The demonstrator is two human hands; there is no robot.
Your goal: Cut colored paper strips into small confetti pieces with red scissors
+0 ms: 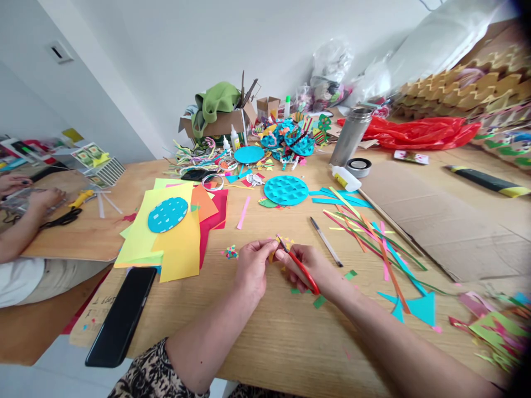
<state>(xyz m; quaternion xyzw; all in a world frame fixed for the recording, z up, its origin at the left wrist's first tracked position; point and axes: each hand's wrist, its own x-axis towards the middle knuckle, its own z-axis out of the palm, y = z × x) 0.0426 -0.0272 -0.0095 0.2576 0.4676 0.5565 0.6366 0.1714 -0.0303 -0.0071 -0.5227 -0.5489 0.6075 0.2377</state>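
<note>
My right hand [317, 265] grips red-handled scissors [306, 272], whose blade tips point up and left toward my left fingertips. A small orange-yellow strip of paper [272, 256] is pinched in my left hand [254, 268], close beside the blades. Tiny yellow paper bits [286, 241] lie just behind my fingers. Green paper pieces [319, 302] are scattered under and beside my right hand. To the left of my left hand sits a little heap of mixed paper bits [231, 252]. Farther back lies a round blue paper disc [286, 190] with a raised pattern.
Coloured paper sheets [178, 243] and a black phone [120, 318] lie at left. A pen [326, 241], paper strips [385, 249], a glue bottle [346, 178], a steel flask [352, 135] and cardboard [452, 221] are at right. Another person's hand [45, 199] shows at far left.
</note>
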